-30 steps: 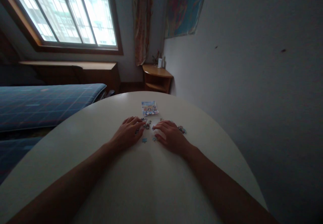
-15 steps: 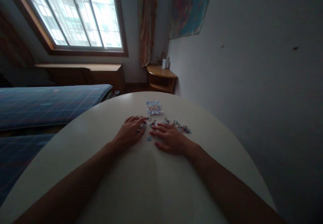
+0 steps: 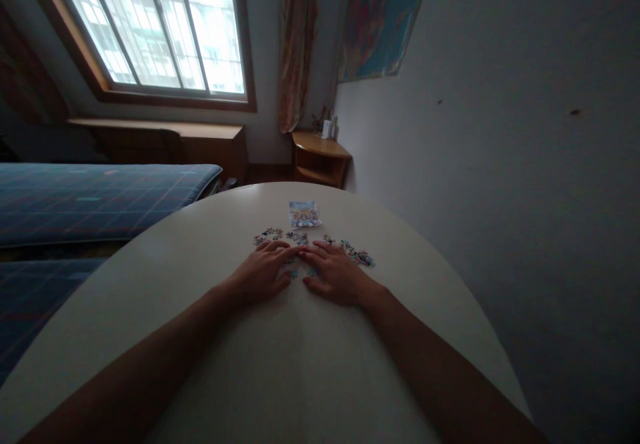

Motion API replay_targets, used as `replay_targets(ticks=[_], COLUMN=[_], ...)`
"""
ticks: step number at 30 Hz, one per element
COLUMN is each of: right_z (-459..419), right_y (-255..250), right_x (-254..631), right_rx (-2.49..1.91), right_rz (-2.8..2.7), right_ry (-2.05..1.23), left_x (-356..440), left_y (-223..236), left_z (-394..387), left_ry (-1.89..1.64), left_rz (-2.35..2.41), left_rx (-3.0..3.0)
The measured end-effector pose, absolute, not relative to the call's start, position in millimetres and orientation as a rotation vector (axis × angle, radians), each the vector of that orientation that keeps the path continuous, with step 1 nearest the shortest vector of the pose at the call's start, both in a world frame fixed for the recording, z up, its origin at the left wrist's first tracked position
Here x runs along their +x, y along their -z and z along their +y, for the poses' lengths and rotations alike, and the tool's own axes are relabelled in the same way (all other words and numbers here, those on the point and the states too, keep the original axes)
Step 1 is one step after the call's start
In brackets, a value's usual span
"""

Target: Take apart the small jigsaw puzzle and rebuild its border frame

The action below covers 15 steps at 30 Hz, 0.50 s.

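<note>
Small jigsaw puzzle pieces (image 3: pixel 299 237) lie scattered on the white round table (image 3: pixel 300 377). My left hand (image 3: pixel 265 271) rests palm down over some of them, fingers stretched out. Facing it, my right hand (image 3: pixel 336 272) is also palm down with its fingers apart. The fingertips of both hands meet or nearly touch in the middle. Between the thumbs sits a light blue piece (image 3: pixel 294 275). More pieces (image 3: pixel 360 255) form a loose pile beyond my right hand. Behind them lies a printed picture sheet (image 3: pixel 304 215). What is under my palms is hidden.
A blue plaid mattress (image 3: pixel 100 197) is left of the table. The wall (image 3: pixel 475 164) runs close along the right side. A wooden corner shelf (image 3: pixel 320 144) stands past the far table edge, and a window (image 3: pixel 155 24) is at the back left.
My left hand has slid slightly nearer and inward, uncovering pieces beyond its fingers. The fingertips of both hands have come together. The camera view has shifted a little.
</note>
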State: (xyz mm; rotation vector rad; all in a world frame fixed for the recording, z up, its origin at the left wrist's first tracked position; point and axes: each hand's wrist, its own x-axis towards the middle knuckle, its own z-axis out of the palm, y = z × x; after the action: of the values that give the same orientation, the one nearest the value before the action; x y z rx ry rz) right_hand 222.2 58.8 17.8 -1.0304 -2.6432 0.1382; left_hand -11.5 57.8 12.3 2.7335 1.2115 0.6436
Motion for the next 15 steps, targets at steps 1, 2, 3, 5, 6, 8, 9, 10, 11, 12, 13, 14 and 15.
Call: replay_targets(ticks=[1,2,3,5,6,8,9,10,11,12,13,14,15], right_z=[59,59,59,60,60,60,60,60,60,59,59,58,58], right_y=[-18,-18,-18,-17,-17,-16,-17,-17,-17,-18,-19,-19,-19], right_x=[222,222,222,223,223,224,224,224,225,225,225,225,224], right_rx=[-1.038,-1.047,-1.052,-1.041,-1.026,-0.984,-0.963,-0.946,-0.930,-0.919,-0.909,-0.899,-0.885], right_rz=[-2.642,-2.637,-2.633,-2.630,-2.634,-2.656,-2.668,-2.678,-2.683,-2.682,-2.674,-2.661,-2.647], right_ry=[-0.143,-0.144,-0.144,-0.146,-0.150,-0.171,-0.187,-0.204,-0.218,-0.227,-0.227,-0.221,-0.212], left_x=[-12,-12,-13,-14,-15,-18,-19,-21,-23,-25,-26,-27,-28], left_y=[-12,-12,-11,-11,-11,-12,-12,-13,-13,-13,-13,-13,-13], left_z=[58,59,60,62,63,65,67,68,69,70,71,71,71], left_ry=[-0.656,-0.671,-0.685,-0.714,-0.729,-0.756,-0.764,-0.769,-0.771,-0.776,-0.785,-0.804,-0.828], left_rz=[1.207,1.218,1.232,1.225,1.202,1.146,1.132,1.132,1.150,1.182,1.221,1.249,1.252], left_rx=[2.736,2.742,2.751,2.783,2.806,2.865,2.894,2.921,2.941,2.949,2.943,2.927,2.908])
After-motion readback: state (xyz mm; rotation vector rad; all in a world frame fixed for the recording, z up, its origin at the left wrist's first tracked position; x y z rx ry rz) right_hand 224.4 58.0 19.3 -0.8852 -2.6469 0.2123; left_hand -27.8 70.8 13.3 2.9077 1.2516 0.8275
